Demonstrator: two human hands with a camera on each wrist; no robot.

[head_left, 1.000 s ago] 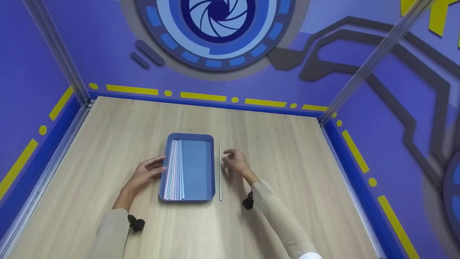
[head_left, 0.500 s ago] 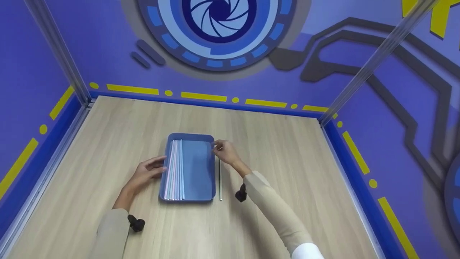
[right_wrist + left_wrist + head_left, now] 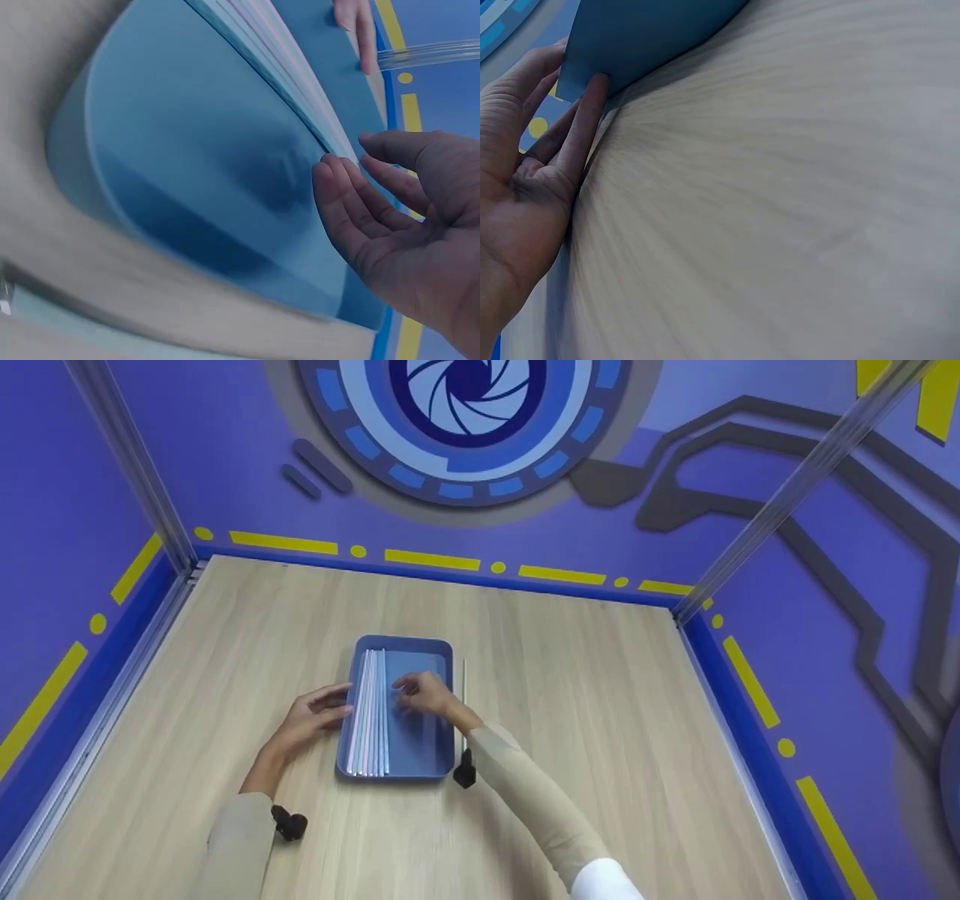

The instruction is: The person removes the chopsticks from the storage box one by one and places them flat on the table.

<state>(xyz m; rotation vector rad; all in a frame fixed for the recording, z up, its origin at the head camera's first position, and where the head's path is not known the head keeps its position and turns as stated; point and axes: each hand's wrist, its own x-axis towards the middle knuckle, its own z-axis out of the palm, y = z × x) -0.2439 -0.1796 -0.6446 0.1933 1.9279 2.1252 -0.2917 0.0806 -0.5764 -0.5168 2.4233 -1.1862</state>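
Observation:
A blue rectangular tray (image 3: 417, 746) lies on the table, with several thin pastel straws (image 3: 370, 712) side by side along its left part. My left hand (image 3: 309, 718) touches the tray's left wall; the left wrist view shows extended fingers (image 3: 592, 112) against the outer wall. Over the tray's right part is my right hand (image 3: 427, 694), its fingers loosely bent close to the nearest straw and nothing visible between them. One pale straw (image 3: 465, 675) lies on the table just beyond the tray's right side, partly covered by the right forearm.
The wooden tabletop (image 3: 585, 682) extends around the tray. Purple-blue printed panels (image 3: 225, 450) enclose its back and sides, with metal posts (image 3: 139, 457) at the corners. Each wrist carries a small black camera (image 3: 289, 823).
My right hand has moved left from beside the lone straw, across the tray's right rim, to over the tray. The left hand stays at the tray's left wall. The head view has shifted slightly.

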